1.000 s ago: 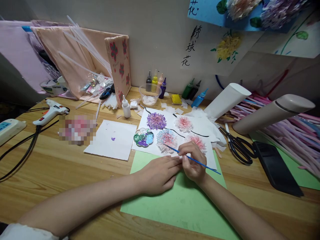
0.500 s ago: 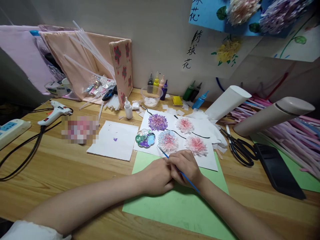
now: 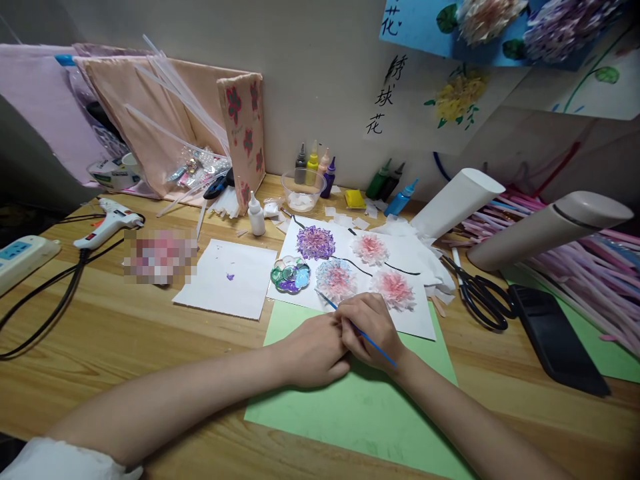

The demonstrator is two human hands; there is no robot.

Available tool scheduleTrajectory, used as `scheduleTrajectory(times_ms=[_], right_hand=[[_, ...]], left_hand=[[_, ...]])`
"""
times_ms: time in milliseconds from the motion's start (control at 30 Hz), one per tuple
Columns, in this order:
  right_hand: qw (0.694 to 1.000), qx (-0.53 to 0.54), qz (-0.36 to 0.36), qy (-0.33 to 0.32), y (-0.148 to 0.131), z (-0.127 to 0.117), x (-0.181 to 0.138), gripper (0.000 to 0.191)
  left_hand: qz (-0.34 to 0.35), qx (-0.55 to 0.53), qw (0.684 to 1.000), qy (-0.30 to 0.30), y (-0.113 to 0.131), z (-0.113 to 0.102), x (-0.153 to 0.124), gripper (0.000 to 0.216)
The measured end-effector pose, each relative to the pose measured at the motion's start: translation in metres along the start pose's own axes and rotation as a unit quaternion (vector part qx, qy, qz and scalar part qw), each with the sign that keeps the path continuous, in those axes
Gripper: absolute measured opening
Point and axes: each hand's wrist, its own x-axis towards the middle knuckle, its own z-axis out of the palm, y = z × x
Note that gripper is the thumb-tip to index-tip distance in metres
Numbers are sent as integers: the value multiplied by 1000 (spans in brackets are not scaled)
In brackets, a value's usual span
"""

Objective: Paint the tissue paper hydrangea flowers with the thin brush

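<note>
My right hand (image 3: 369, 328) is closed around a slim blue paintbrush (image 3: 373, 343), its tip at the lower left edge of a pale blue and pink paper flower (image 3: 336, 279). That flower lies on a white sheet (image 3: 417, 325) with a purple flower (image 3: 315, 242) and two pink flowers, (image 3: 370, 249) among them the upper one. Against the right hand rests my left hand (image 3: 315, 350), back up, low over a green sheet (image 3: 350, 420); its fingers are mostly hidden. A small flower-shaped palette (image 3: 291, 275) with green, purple and blue paint sits left of the flowers.
Left lie a white paper (image 3: 227, 297) with a purple smudge, a glue gun (image 3: 107, 223) and its cable. Behind stand a white bottle (image 3: 257, 217), a clear bowl (image 3: 303, 192) and several paint bottles. Scissors (image 3: 483, 293), a black phone-like slab (image 3: 557, 340) and a grey flask (image 3: 545, 233) are right.
The brush's rear end has dipped slightly closer to my right wrist. Both hands stay almost in place; the view has shifted a little.
</note>
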Motion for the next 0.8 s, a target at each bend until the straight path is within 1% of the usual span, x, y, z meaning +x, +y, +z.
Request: scheduleTrajectory(times_ms=[200,600,800], right_hand=[[1000,20,4,18,1,0,-1,19],[999,13,-6,33,2,-1,-2,18],[999,12,-13,38,2,-2,-2,21]], left_hand=[[6,-3,1000,23,0,0,1,11],[4,-10,1000,14,1,-1,0,13],[0,-22,1000,13,0,-2,0,14]])
